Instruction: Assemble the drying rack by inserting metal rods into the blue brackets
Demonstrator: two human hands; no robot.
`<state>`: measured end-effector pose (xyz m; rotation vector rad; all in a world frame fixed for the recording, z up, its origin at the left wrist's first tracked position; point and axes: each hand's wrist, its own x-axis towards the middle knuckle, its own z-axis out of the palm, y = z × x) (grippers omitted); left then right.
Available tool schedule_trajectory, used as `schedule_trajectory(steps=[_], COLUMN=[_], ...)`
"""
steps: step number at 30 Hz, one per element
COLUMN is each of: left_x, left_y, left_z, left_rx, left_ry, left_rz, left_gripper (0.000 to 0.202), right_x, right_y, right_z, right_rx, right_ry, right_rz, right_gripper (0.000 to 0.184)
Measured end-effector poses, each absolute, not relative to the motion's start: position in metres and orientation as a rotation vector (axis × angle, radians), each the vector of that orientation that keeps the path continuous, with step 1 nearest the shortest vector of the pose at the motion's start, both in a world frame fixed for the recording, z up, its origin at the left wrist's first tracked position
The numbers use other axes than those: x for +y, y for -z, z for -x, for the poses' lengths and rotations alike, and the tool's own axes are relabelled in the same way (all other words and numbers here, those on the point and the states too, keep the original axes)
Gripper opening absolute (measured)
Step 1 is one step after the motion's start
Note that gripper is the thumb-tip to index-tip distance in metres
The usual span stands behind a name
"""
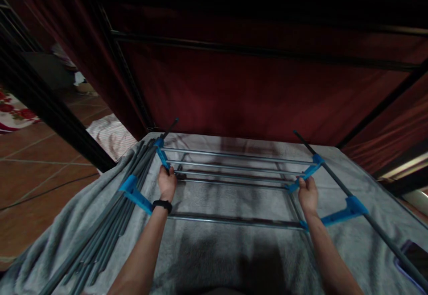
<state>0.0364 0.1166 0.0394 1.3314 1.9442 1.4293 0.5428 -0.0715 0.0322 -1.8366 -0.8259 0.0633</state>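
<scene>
A partly assembled rack of grey metal tubes and blue plastic brackets lies on a grey blanket [234, 250]. My left hand [167, 183], with a black band at the wrist, is closed around the lower end of the far left blue bracket [161, 153]. On the other side, my right hand [308, 193] grips the far right blue bracket [306, 174]. Several cross tubes [230, 166] run between these brackets. Closer to me, one more cross tube [234, 220] spans from the near left bracket [135, 193] to the near right bracket [346, 212]. My fingertips are partly hidden behind the brackets.
Several loose grey tubes [107, 232] lie bundled at the left, under the rack's left side. A phone-like dark object [414, 259] rests at the right edge. Red curtains [234, 94] and a dark metal frame [220, 46] stand behind. Tiled floor [50, 170] shows at left.
</scene>
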Motion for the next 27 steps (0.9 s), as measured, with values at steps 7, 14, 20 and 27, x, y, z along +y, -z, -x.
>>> schedule_trajectory(steps=[7, 14, 20, 27], left_x=[0.115, 0.138, 0.163, 0.172], left_y=[-0.037, -0.038, -0.039, -0.032], left_z=[-0.04, -0.042, -0.043, -0.045], left_rx=[1.943, 1.931, 1.914, 1.932], left_ry=[-1.351, -1.384, -1.403, -1.376], left_rz=[-1.369, -1.349, -1.331, -1.296], left_gripper=[0.017, 0.013, 0.011, 0.01], right_x=[-0.07, -0.039, -0.007, 0.008], right_y=[-0.045, -0.049, -0.053, -0.044], right_z=[-0.561, -0.57, -0.574, -0.576], right_rx=[-0.852, -0.896, -0.878, -0.873], right_ry=[-0.022, 0.032, -0.01, -0.043], right_rz=[1.959, 1.969, 2.015, 2.086], right_gripper=[0.033, 0.027, 0.019, 0.019])
